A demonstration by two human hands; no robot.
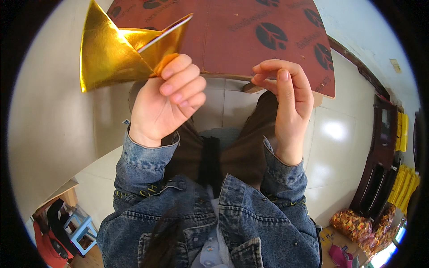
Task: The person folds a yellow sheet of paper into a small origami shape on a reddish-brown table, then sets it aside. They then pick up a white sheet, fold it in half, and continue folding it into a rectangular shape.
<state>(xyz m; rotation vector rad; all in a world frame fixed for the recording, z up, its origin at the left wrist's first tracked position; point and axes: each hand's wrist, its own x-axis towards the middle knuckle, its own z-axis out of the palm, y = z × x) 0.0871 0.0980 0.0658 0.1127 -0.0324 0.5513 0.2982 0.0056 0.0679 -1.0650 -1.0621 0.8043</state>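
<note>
A shiny gold foil paper piece [109,51], folded into pointed flaps with a white inner edge showing, is pinched by one corner in my left hand [167,96]. That hand is closed and raised in front of the table's near edge, and the gold piece stands up and out to its left. To the right, apart from the paper, my right hand [288,91] is raised with its fingers curved and thumb up. There is a gap between its thumb and fingertips, and nothing shows in it.
A reddish-brown board table [223,40] with dark printed marks lies ahead. A pale panel [53,111] stands at the left. A blue stool [80,228] is at the lower left. Yellow bundles [403,187] and bags of orange-gold pieces [353,225] sit at the lower right.
</note>
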